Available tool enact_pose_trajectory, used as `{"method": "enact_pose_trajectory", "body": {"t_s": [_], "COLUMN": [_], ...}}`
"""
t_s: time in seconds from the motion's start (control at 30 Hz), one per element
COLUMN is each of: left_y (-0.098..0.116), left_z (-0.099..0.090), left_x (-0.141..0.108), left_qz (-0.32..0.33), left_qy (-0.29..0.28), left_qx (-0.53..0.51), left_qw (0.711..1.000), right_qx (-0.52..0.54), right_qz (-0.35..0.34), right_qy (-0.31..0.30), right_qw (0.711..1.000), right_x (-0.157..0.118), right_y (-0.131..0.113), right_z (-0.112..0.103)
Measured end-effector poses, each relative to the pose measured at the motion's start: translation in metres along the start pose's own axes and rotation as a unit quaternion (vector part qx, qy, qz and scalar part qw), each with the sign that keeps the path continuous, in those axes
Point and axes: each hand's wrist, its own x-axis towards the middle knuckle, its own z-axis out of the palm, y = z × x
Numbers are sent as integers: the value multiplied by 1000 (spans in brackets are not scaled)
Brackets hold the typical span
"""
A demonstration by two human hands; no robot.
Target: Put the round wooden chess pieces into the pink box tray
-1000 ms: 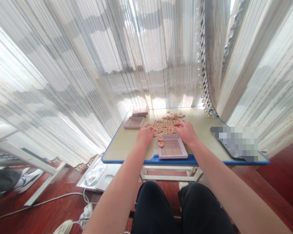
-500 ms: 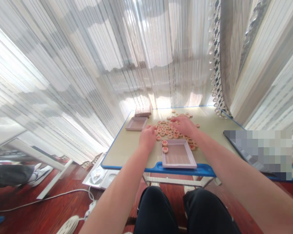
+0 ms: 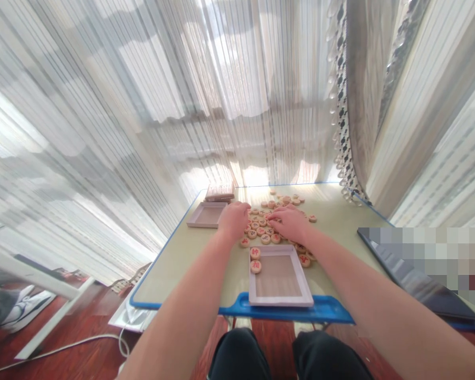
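Round wooden Chinese chess pieces (image 3: pixel 265 239), marked with red or black characters, lie spread over the table between and beyond my hands. My left hand (image 3: pixel 233 220) is at the left edge of the spread, fingers apart and slightly bent. Over the middle of the pieces is my right hand (image 3: pixel 291 222), palm down, its fingertips touching or just above some of them; its fingers look apart. In front of both hands lies a shallow pale box tray (image 3: pixel 281 302). Two red-marked pieces (image 3: pixel 255 266) sit along its left wall. Some pieces are hidden under my right hand.
Left of my left hand is a second shallow box part (image 3: pixel 203 224), with a stack of flat boxes (image 3: pixel 220 191) behind it. A dark, partly blurred-out device (image 3: pixel 411 274) lies on the right. The pale table (image 3: pixel 174 258) has a blue rim; sheer curtains (image 3: pixel 221 132) hang behind.
My left hand has moved forward alongside the pieces. My right hand has drawn back a little toward me over them. The view has shifted; the two pieces in the tray stay there.
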Motion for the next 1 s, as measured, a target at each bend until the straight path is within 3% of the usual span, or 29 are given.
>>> {"method": "enact_pose_trajectory", "body": {"t_s": [0.1,0.3,1.0], "left_y": [-3,-3,0], "left_z": [9,7,8], "left_x": [-7,-11,-11], "left_qz": [1,0,-12], "left_qy": [-17,-66,-74], "left_qx": [-4,0,37], "left_qw": [1000,998,997], "right_qx": [-4,16,-6], "right_qz": [-6,-19,-35], "right_qy": [-4,-10,-20], "right_qw": [1000,1000,999], "right_x": [0,0,2], "right_y": [1,0,4], "right_z": [1,0,0]}}
